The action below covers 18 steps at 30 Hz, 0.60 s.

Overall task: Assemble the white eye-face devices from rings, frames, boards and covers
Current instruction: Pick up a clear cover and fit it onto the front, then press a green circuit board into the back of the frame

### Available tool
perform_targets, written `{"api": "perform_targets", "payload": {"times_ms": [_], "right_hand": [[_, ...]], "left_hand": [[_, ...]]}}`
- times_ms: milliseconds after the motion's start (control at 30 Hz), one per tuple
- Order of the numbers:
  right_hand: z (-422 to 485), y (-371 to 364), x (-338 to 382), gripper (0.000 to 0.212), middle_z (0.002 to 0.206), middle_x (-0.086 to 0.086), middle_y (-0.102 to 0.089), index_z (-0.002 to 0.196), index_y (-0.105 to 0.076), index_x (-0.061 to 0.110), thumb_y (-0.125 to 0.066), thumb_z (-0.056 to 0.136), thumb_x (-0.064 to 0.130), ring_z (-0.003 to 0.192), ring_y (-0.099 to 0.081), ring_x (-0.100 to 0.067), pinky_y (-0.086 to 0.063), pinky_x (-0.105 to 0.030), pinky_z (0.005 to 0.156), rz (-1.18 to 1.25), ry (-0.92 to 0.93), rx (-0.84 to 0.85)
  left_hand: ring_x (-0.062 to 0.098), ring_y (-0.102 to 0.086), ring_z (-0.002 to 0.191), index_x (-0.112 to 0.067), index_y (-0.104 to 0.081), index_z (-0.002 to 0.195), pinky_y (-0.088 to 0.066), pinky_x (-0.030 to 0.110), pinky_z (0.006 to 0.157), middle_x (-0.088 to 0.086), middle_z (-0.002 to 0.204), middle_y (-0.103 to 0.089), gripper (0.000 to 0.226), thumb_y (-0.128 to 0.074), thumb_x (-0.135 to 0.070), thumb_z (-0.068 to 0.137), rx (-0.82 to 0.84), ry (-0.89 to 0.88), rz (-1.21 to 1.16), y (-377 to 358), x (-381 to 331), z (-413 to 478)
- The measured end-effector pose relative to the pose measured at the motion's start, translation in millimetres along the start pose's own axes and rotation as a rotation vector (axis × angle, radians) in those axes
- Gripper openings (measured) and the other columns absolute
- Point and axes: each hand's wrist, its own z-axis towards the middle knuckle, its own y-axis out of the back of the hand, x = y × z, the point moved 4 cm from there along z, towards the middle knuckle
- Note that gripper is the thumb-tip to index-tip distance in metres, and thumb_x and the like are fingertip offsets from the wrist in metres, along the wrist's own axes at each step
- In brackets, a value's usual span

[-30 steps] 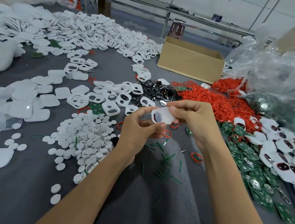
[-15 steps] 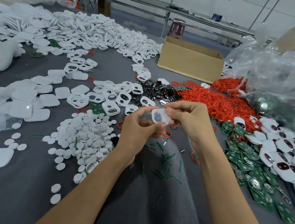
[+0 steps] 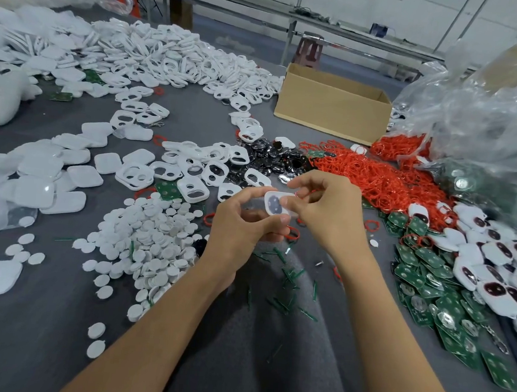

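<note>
The white discs (image 3: 150, 242) lie at my left. My left hand (image 3: 239, 225) curls round the white frame (image 3: 276, 204), held over my lap. My right hand (image 3: 327, 214) pinches its far edge, and a red ring (image 3: 298, 193) seems caught in those fingers. I judge I am seating a ring. Next I would reach right to the green boards (image 3: 425, 273).

The bare grey desk (image 3: 28, 347) at the near left has room to reach across. A thin grey strip runs between the far heap of white frames (image 3: 169, 53) and the nearer white covers (image 3: 72, 201), up to the cardboard box (image 3: 330, 114). A heap of white discs (image 3: 153, 243) blocks the near middle. On the right, red rings (image 3: 383, 185), green boards (image 3: 429, 298) and finished devices (image 3: 499, 288) lie packed together. A big plastic bag (image 3: 501, 117) is behind them.
</note>
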Motion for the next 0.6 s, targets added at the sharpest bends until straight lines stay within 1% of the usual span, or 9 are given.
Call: {"api": "perform_targets", "payload": {"times_ms": [67, 167, 267, 367, 433, 467, 500, 567, 600], "right_hand": [[-0.1, 0.1, -0.3, 0.015, 0.069, 0.006, -0.061, 0.082, -0.071, 0.022, -0.081, 0.072, 0.016, 0.057, -0.054, -0.009, -0.051, -0.028, 0.062, -0.045, 0.024, -0.016], [-0.2, 1.0, -5.1, 0.006, 0.066, 0.008, -0.061, 0.082, -0.073, 0.019, -0.077, 0.078, 0.020, 0.055, -0.054, -0.005, -0.047, -0.024, 0.060, 0.036, 0.009, -0.016], [1.4, 0.8, -10.6, 0.006, 0.064, 0.008, -0.060, 0.085, -0.074, 0.017, -0.069, 0.086, 0.020, 0.057, -0.051, -0.005, -0.046, -0.029, 0.063, 0.122, -0.033, 0.002], [0.9, -4.0, -13.2, 0.009, 0.064, -0.001, -0.057, 0.083, -0.073, 0.016, -0.066, 0.089, 0.018, 0.060, -0.049, -0.012, -0.045, -0.034, 0.064, 0.159, -0.055, 0.048], [1.5, -4.1, -14.5, 0.019, 0.068, -0.010, -0.061, 0.082, -0.072, 0.011, -0.062, 0.092, 0.024, 0.062, -0.051, -0.019, -0.047, -0.039, 0.066, 0.173, -0.065, 0.042], [2.7, -1.5, -16.8, 0.024, 0.073, -0.014, -0.065, 0.082, -0.071, 0.008, -0.060, 0.093, 0.027, 0.065, -0.054, -0.025, -0.048, -0.042, 0.069, 0.159, -0.073, 0.019], [4.3, 3.6, -20.6, 0.025, 0.077, -0.012, -0.069, 0.083, -0.072, 0.008, -0.058, 0.093, 0.027, 0.069, -0.058, -0.027, -0.049, -0.041, 0.072, 0.121, -0.085, -0.019], [5.6, 21.8, -34.2, 0.015, 0.083, -0.003, -0.072, 0.084, -0.073, 0.016, -0.060, 0.091, 0.019, 0.077, -0.063, -0.019, -0.050, -0.033, 0.076, -0.039, -0.112, -0.136], [4.6, 33.1, -43.0, 0.015, 0.088, -0.002, -0.073, 0.089, -0.074, 0.018, -0.060, 0.089, 0.013, 0.082, -0.065, -0.019, -0.050, -0.032, 0.078, -0.149, -0.137, -0.196]], "left_hand": [[0.023, -0.072, 0.067, -0.013, -0.067, 0.109, -0.058, 0.029, 0.063, 0.015, 0.082, -0.075, 0.037, -0.079, -0.003, 0.076, -0.002, 0.006, -0.015, 0.5, -0.8, -0.2], [0.022, -0.072, 0.067, -0.012, -0.065, 0.112, -0.058, 0.028, 0.063, 0.018, 0.081, -0.074, 0.047, -0.082, -0.011, 0.068, -0.010, 0.019, -0.067, 0.9, -2.1, 0.0], [0.022, -0.072, 0.067, -0.013, -0.065, 0.113, -0.057, 0.028, 0.062, 0.019, 0.081, -0.074, 0.050, -0.082, -0.015, 0.066, -0.006, 0.027, -0.090, 0.2, -1.9, 0.8], [0.023, -0.072, 0.068, -0.014, -0.066, 0.112, -0.057, 0.027, 0.062, 0.019, 0.083, -0.074, 0.054, -0.083, -0.020, 0.061, 0.002, 0.034, -0.093, 0.1, -1.8, 0.3], [0.022, -0.072, 0.067, -0.014, -0.066, 0.112, -0.057, 0.027, 0.062, 0.019, 0.083, -0.074, 0.053, -0.082, -0.020, 0.062, 0.001, 0.039, -0.096, 0.3, -1.7, -0.1], [0.022, -0.072, 0.067, -0.013, -0.066, 0.112, -0.057, 0.027, 0.061, 0.018, 0.083, -0.074, 0.050, -0.081, -0.018, 0.065, -0.003, 0.043, -0.095, 0.7, -1.6, -0.2], [0.021, -0.072, 0.067, -0.012, -0.065, 0.112, -0.057, 0.027, 0.060, 0.018, 0.083, -0.074, 0.047, -0.080, -0.014, 0.068, -0.007, 0.048, -0.092, 1.0, -1.2, 0.0], [0.021, -0.072, 0.066, -0.010, -0.064, 0.112, -0.057, 0.027, 0.060, 0.018, 0.082, -0.074, 0.038, -0.077, -0.006, 0.076, -0.010, 0.061, -0.085, 1.5, 0.1, 0.0], [0.021, -0.072, 0.065, -0.010, -0.064, 0.111, -0.057, 0.027, 0.060, 0.017, 0.082, -0.074, 0.036, -0.075, -0.003, 0.078, -0.010, 0.068, -0.081, 1.3, 0.4, -0.1]]}}
